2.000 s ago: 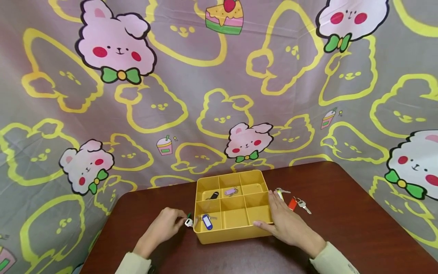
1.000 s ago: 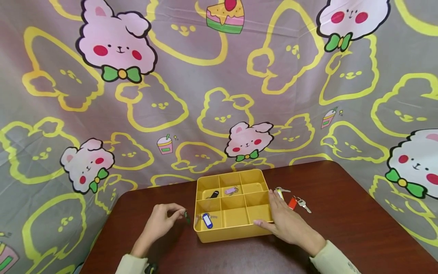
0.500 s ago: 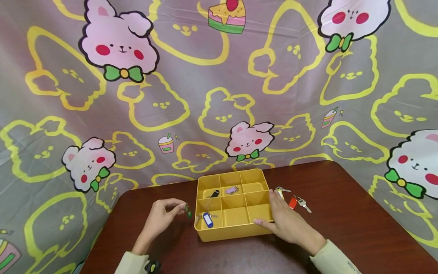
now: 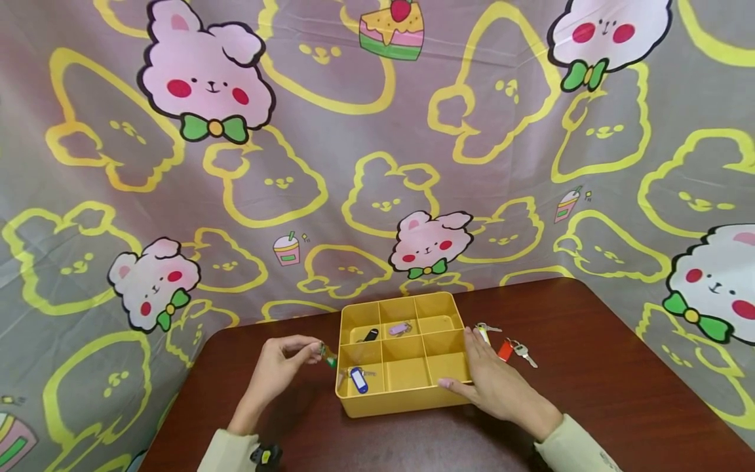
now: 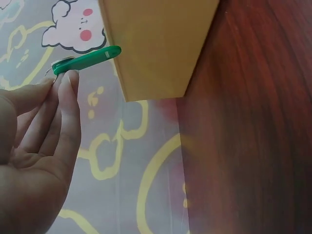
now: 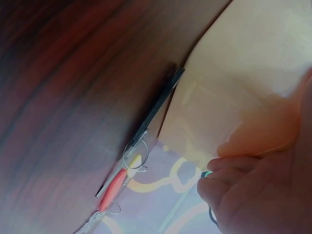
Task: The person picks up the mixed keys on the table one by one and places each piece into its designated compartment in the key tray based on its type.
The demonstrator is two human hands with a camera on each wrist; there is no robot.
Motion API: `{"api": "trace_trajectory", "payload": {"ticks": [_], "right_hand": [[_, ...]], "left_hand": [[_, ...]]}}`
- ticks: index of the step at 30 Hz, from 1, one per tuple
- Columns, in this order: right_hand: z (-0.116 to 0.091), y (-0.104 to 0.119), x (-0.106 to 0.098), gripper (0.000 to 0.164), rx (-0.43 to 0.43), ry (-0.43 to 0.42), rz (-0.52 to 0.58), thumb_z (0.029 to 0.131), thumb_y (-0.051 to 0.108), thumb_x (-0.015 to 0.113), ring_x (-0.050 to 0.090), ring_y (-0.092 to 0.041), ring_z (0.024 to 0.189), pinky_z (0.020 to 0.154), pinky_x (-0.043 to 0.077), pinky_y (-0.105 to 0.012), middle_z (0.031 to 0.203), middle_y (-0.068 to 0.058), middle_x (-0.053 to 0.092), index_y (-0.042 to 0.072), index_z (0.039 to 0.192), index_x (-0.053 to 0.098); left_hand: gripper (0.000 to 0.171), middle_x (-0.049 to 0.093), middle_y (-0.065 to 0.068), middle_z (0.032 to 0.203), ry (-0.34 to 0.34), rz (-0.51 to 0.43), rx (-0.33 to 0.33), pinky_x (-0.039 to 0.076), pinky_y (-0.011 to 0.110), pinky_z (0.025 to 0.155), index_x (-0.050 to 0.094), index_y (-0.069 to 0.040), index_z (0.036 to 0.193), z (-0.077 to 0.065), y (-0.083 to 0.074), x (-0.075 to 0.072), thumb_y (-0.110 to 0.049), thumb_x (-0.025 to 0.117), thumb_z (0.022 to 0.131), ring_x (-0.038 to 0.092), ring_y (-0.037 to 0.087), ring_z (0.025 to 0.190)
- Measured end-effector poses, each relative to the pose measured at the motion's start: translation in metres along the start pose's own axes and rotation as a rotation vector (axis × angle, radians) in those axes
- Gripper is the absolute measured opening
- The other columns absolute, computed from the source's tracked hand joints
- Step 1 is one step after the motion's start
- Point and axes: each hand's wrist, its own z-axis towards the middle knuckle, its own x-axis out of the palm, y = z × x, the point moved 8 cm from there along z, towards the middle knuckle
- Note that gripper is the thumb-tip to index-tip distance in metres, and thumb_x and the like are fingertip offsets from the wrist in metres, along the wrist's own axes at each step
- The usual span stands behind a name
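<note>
My left hand (image 4: 280, 367) pinches a green key tag (image 5: 90, 60) by its ring end, between thumb and fingertips. The tag's free end points at the left wall of the yellow six-compartment box (image 4: 402, 404), right at the rim in the head view. My right hand (image 4: 501, 387) lies along the box's right wall with its fingers straight, the thumb over the front corner. Inside the box, a black key tag (image 4: 370, 335) is at back left, a lilac key tag (image 4: 398, 328) at back middle, and a blue key tag (image 4: 358, 380) with a key at front left.
Right of the box lie a red key tag (image 4: 504, 350) with its key (image 4: 525, 355) and a yellow tag (image 4: 483, 335). Another black tag (image 6: 158, 107) lies beside the wall, hidden by my hand in the head view. A patterned cloth (image 4: 354, 196) hangs behind the table (image 4: 613, 367).
My left hand has lifted the green tag from beside the box's front left corner, up and back to the left rim. The right hand has stayed on the box.
</note>
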Motion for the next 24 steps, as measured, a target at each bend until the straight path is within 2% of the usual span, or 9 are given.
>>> {"api": "trace_trajectory", "payload": {"ticks": [12,21,24], "right_hand": [[-0.001,0.001,-0.003,0.112,0.001,-0.001,0.012,0.095,0.071,0.061,0.033,-0.051,0.155,0.123,0.037,-0.061,0.164,-0.038,0.032,-0.018,0.157,0.030],[0.000,0.001,-0.003,0.112,0.004,0.000,0.017,0.095,0.071,0.061,0.032,-0.051,0.156,0.123,0.036,-0.062,0.164,-0.038,0.032,-0.017,0.157,0.029],[0.001,0.000,-0.001,0.113,0.005,0.004,0.021,0.095,0.072,0.060,0.032,-0.051,0.156,0.124,0.036,-0.062,0.164,-0.038,0.031,-0.017,0.157,0.029]], "left_hand": [[0.014,0.082,0.011,0.089,-0.007,0.010,0.044,0.065,0.027,0.075,0.082,-0.008,0.103,0.006,-0.021,0.000,-0.019,0.075,0.098,0.078,0.012,0.077],[0.014,0.082,0.010,0.092,0.026,0.002,0.052,0.067,0.034,0.078,0.083,-0.009,0.102,0.015,-0.047,0.011,-0.020,0.075,0.099,0.079,0.014,0.079],[0.015,0.082,0.010,0.094,0.042,0.004,0.057,0.066,0.032,0.079,0.083,-0.009,0.103,0.018,-0.052,0.016,-0.021,0.075,0.099,0.079,0.016,0.080]]}}
